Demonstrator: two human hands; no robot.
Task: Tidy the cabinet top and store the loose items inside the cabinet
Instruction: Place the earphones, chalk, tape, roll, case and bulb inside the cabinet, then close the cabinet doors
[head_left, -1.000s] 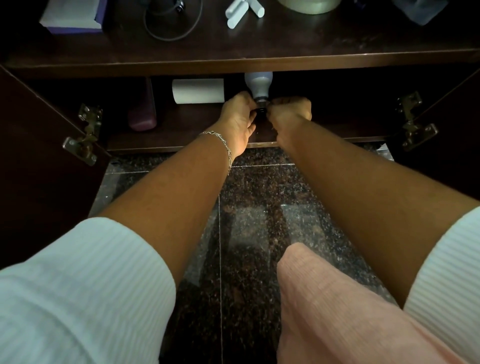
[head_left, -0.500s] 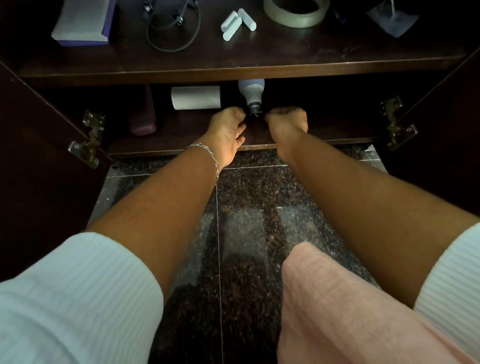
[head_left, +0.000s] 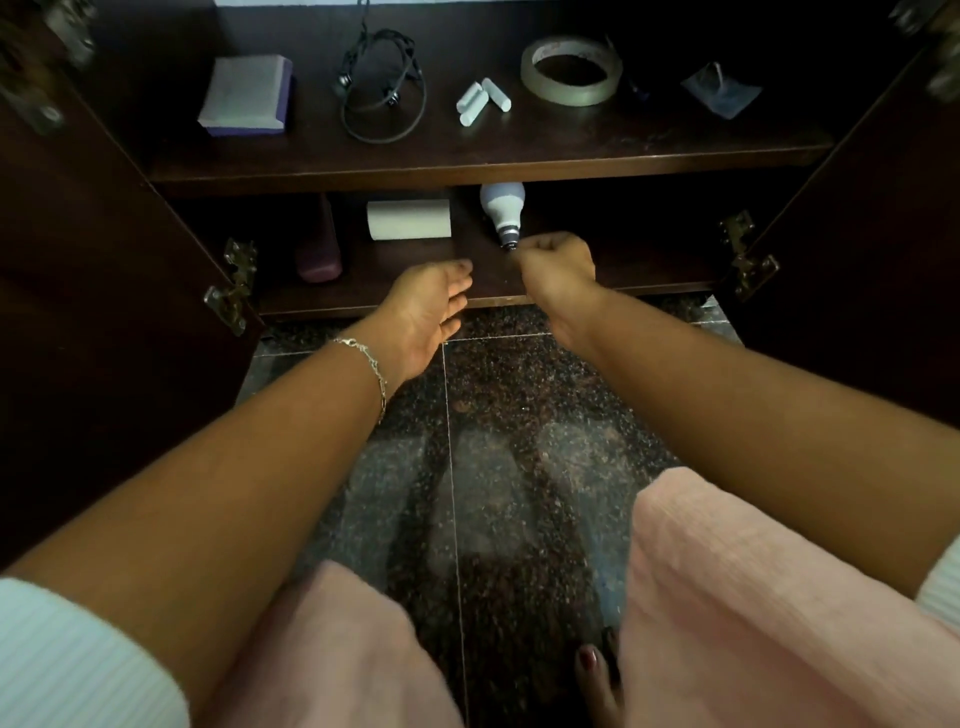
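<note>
Dark wood is forming the cabinet top (head_left: 649, 137), where the loose things are still lying: a grey block with purple sides (head_left: 243, 96) at the left, a coiled black cable (head_left: 383, 93) beside it, three white chalk-like sticks (head_left: 482, 101) in the middle, a roll of clear tape (head_left: 571, 70) lying flat, and a crumpled bluish wrapper (head_left: 721, 94) at the far right. Both doors are standing open, with brass hinges (head_left: 234, 291) showing.

On the lower shelf (head_left: 649, 270) inside, a white light bulb (head_left: 503, 208) is lying on its side with its metal base pointing toward the person. The right hand (head_left: 558, 267) is curling tight and pinching the tip of that base. The left hand (head_left: 431, 312) is hovering apart from the bulb at the shelf's front edge, fingers relaxed and spread, holding nothing; a thin chain bracelet (head_left: 370, 364) is hanging at its wrist. A white paper roll (head_left: 409, 219) is lying left of the bulb, and a dark purple object (head_left: 319, 257) is standing further left.

Speckled dark stone flooring (head_left: 493, 415) is showing below, between knees covered in pink cloth (head_left: 753, 597).
</note>
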